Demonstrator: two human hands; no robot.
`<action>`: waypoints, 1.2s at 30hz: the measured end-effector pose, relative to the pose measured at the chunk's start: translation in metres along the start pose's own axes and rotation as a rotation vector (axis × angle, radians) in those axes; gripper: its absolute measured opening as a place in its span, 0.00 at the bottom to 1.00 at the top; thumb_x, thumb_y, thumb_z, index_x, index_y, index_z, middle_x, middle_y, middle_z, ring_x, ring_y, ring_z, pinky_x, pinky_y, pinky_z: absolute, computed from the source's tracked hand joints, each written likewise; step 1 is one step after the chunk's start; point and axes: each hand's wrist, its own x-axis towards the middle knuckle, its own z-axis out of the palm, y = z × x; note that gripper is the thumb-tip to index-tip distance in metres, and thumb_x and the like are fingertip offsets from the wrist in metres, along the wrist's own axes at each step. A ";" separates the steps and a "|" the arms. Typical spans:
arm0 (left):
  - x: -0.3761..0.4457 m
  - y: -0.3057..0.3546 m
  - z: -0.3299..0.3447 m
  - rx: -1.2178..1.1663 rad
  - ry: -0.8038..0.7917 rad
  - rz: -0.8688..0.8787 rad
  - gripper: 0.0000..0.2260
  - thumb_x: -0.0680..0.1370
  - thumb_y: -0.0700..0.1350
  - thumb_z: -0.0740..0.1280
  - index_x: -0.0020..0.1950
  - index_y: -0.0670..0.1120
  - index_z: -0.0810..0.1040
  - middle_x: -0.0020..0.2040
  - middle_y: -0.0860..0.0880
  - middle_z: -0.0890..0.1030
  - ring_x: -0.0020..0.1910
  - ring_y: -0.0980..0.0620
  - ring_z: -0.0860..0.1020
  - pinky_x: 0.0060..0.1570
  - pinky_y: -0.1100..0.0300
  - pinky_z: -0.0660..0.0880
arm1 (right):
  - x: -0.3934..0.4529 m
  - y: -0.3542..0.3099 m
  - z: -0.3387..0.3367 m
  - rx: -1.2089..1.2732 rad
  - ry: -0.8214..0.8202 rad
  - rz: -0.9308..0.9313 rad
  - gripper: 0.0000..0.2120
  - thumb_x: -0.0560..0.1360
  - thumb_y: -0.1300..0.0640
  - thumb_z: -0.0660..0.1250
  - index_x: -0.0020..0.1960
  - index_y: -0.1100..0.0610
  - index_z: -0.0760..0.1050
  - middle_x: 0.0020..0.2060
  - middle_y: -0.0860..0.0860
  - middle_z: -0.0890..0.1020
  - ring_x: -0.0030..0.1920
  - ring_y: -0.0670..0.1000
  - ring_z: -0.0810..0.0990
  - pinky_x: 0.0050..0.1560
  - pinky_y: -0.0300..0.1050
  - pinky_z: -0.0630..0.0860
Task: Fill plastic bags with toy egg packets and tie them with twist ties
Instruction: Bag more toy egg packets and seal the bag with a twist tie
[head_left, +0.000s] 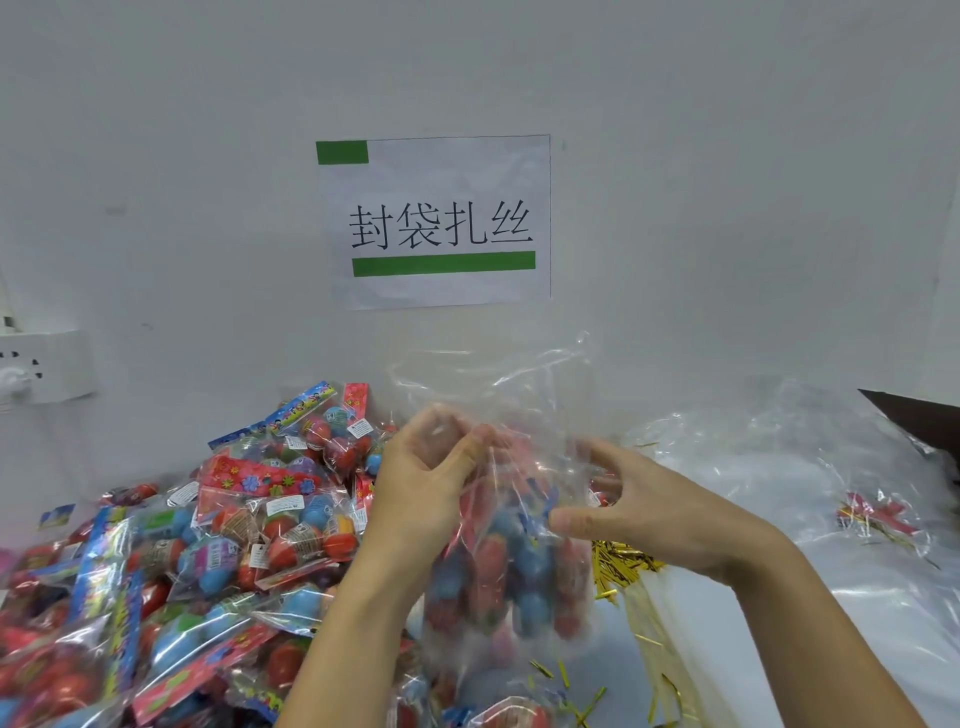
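Egg packets (218, 525): a loose heap of red and blue toys on the left of the table.
Left hand (421, 488): fingers pinched shut on the neck of the plastic bag.
Plastic bag (509, 561): centre, upright, filled with packets, top gathered.
Right hand (644, 514): fingers curled, touching the bag's right side, not closed.
Twist ties (623, 564): gold pile just right of the bag.
Empty bags (779, 467): clear stack, far right.

Pile of egg packets (156, 571) cut off left and below; wall socket (47, 366) half out of frame.
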 end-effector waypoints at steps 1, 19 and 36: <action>0.000 0.002 0.001 -0.050 -0.009 0.001 0.05 0.76 0.40 0.68 0.44 0.40 0.74 0.41 0.45 0.86 0.41 0.51 0.86 0.39 0.61 0.81 | 0.001 -0.001 0.002 0.021 -0.011 -0.017 0.37 0.54 0.30 0.76 0.61 0.29 0.69 0.57 0.23 0.76 0.58 0.29 0.75 0.55 0.31 0.73; -0.001 -0.005 0.018 -0.032 -0.034 0.016 0.17 0.72 0.51 0.74 0.50 0.39 0.77 0.50 0.48 0.84 0.44 0.46 0.80 0.45 0.51 0.77 | 0.010 -0.020 0.029 0.123 -0.119 -0.240 0.08 0.73 0.48 0.76 0.52 0.41 0.82 0.41 0.41 0.85 0.39 0.39 0.82 0.40 0.29 0.74; -0.005 0.006 0.024 -0.382 -0.193 -0.205 0.11 0.63 0.35 0.78 0.38 0.45 0.79 0.39 0.44 0.82 0.38 0.46 0.83 0.36 0.57 0.80 | 0.011 -0.020 0.038 0.278 -0.057 -0.252 0.13 0.71 0.57 0.79 0.53 0.47 0.83 0.49 0.48 0.87 0.54 0.47 0.85 0.55 0.44 0.81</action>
